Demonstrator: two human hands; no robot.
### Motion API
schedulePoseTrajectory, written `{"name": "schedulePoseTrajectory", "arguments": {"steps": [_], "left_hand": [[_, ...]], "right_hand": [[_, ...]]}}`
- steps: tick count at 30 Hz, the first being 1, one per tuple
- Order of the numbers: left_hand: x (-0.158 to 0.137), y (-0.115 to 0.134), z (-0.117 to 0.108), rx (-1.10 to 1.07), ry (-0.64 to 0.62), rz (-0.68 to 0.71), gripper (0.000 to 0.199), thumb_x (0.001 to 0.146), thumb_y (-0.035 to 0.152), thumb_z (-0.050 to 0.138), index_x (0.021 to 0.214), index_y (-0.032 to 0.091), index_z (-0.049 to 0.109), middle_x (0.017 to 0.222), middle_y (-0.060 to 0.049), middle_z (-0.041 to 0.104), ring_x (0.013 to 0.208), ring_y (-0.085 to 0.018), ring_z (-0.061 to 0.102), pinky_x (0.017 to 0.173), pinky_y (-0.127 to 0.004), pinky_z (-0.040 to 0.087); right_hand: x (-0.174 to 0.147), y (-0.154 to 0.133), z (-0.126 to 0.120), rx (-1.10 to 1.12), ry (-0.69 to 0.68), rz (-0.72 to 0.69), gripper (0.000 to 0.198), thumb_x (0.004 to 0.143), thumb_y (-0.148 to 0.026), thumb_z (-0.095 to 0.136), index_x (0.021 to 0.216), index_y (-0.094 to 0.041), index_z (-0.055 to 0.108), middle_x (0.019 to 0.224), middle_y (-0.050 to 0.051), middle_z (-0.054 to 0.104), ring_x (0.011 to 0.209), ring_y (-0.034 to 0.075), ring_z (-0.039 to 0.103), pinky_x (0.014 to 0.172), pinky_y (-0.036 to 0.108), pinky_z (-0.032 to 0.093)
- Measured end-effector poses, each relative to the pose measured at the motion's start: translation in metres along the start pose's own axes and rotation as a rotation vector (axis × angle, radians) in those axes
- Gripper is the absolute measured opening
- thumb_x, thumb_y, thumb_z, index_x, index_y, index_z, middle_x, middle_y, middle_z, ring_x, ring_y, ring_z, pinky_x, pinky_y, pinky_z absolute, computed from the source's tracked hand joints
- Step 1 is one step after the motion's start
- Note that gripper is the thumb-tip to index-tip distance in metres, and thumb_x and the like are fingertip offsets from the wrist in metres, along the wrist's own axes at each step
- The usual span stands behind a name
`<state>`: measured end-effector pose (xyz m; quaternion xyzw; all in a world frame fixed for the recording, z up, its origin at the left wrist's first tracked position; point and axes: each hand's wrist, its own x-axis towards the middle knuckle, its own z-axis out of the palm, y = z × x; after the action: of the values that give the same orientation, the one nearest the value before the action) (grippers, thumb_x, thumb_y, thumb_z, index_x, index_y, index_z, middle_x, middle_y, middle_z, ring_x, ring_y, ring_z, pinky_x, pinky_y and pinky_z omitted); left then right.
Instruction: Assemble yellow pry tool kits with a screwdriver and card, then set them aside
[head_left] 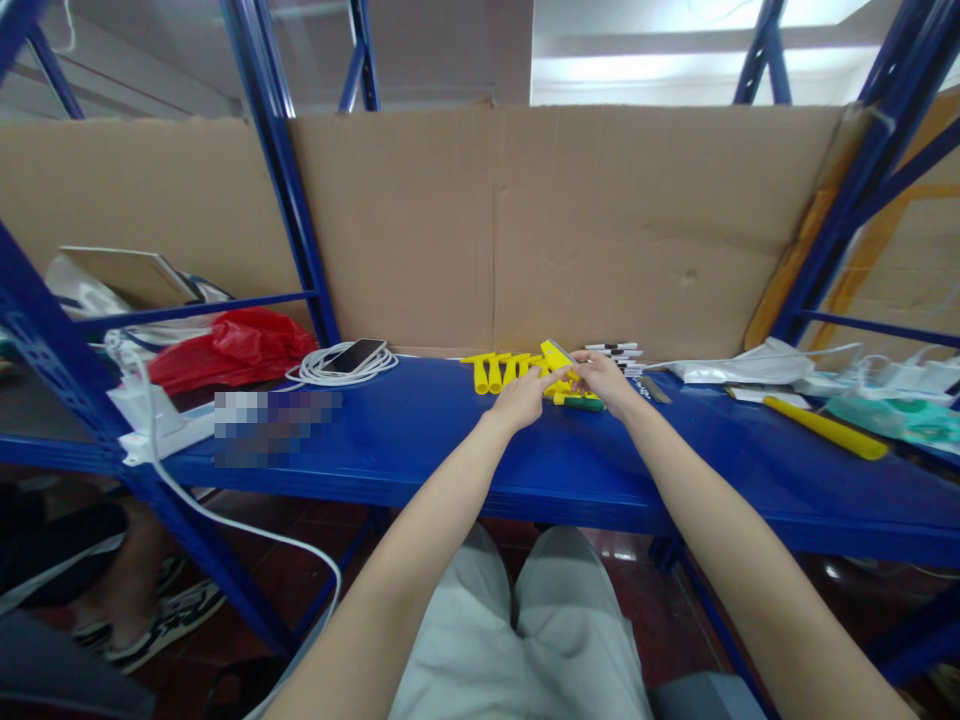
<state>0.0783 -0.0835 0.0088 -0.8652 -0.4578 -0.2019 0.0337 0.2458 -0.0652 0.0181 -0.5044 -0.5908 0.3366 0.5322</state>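
Above the far part of the blue shelf, a yellow scraper (555, 355) with a pale metal edge is held between my two hands. My left hand (519, 400) grips it from the left, index finger stretched along it. On its right side my right hand (602, 380) pinches it with closed fingers; the exact contact is partly hidden. Several yellow plastic handles (493, 374) lie in a row just left of and behind my hands. A screwdriver (583, 403) with a green and yellow handle lies under them.
Black-and-white packets (621, 352) and a flat dark strip (654, 390) lie right of my hands. Further right are a yellow tube (829, 428) and a white bag (765, 362). A phone (355, 355) rests on a coiled white cable at left. Cardboard (585, 220) walls the back.
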Motion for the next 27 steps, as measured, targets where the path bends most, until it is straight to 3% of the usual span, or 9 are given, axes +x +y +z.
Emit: {"name": "schedulePoseTrajectory", "arguments": {"steps": [5,8,10,12,15,18,27], "left_hand": [[0.002,0.000,0.001,-0.114,0.056,-0.002,0.067,0.087,0.003,0.040,0.146,0.032,0.043,0.133,-0.008,0.056,0.122,-0.023,0.054,0.103,-0.037,0.043],[0.006,0.000,0.002,-0.336,0.126,-0.022,0.069,0.084,0.000,0.043,0.146,0.029,0.043,0.138,-0.007,0.054,0.126,-0.021,0.051,0.106,-0.034,0.042],[0.009,0.002,0.002,-0.560,0.146,-0.111,0.073,0.083,0.000,0.045,0.149,0.029,0.038,0.138,-0.007,0.054,0.118,-0.019,0.057,0.099,-0.031,0.048],[0.012,0.005,0.002,-0.820,0.112,-0.262,0.077,0.084,0.002,0.045,0.153,0.031,0.028,0.131,-0.009,0.059,0.094,-0.017,0.066,0.078,-0.027,0.056],[0.013,0.009,-0.001,-1.173,0.056,-0.398,0.081,0.085,0.004,0.049,0.155,0.032,0.020,0.119,-0.010,0.063,0.064,-0.009,0.063,0.053,-0.019,0.049],[0.011,0.010,-0.006,-1.403,0.012,-0.468,0.083,0.085,0.003,0.053,0.154,0.032,0.019,0.112,-0.010,0.066,0.053,-0.005,0.055,0.044,-0.015,0.041],[0.012,0.006,-0.007,-1.556,-0.079,-0.526,0.087,0.081,0.003,0.057,0.154,0.032,0.020,0.111,-0.011,0.067,0.049,-0.005,0.054,0.043,-0.016,0.040]], "right_hand": [[0.013,0.010,-0.017,-0.071,0.038,-0.053,0.021,0.087,-0.027,0.048,0.099,-0.018,0.064,0.076,0.005,0.069,0.057,0.015,0.063,0.053,0.025,0.047],[0.020,0.021,-0.047,-0.387,0.274,-0.092,0.022,0.085,-0.020,0.048,0.095,-0.016,0.067,0.088,0.012,0.070,0.082,0.022,0.066,0.075,0.035,0.052],[0.019,0.029,-0.069,-0.665,0.416,-0.016,0.023,0.080,-0.015,0.054,0.097,-0.017,0.070,0.103,0.016,0.069,0.102,0.029,0.063,0.090,0.044,0.047],[0.014,0.036,-0.086,-0.843,0.497,0.134,0.026,0.079,-0.014,0.056,0.099,-0.018,0.072,0.112,0.017,0.066,0.114,0.034,0.056,0.095,0.051,0.043],[0.006,0.041,-0.096,-0.968,0.493,0.320,0.028,0.083,-0.019,0.053,0.103,-0.019,0.072,0.122,0.017,0.062,0.124,0.035,0.047,0.098,0.054,0.039],[0.004,0.045,-0.096,-1.028,0.453,0.414,0.030,0.087,-0.023,0.049,0.105,-0.018,0.072,0.126,0.017,0.059,0.127,0.035,0.043,0.099,0.056,0.037],[0.019,0.069,-0.109,-1.109,0.476,0.404,0.030,0.083,-0.032,0.055,0.105,-0.021,0.072,0.117,0.017,0.062,0.120,0.037,0.046,0.093,0.060,0.039]]}}
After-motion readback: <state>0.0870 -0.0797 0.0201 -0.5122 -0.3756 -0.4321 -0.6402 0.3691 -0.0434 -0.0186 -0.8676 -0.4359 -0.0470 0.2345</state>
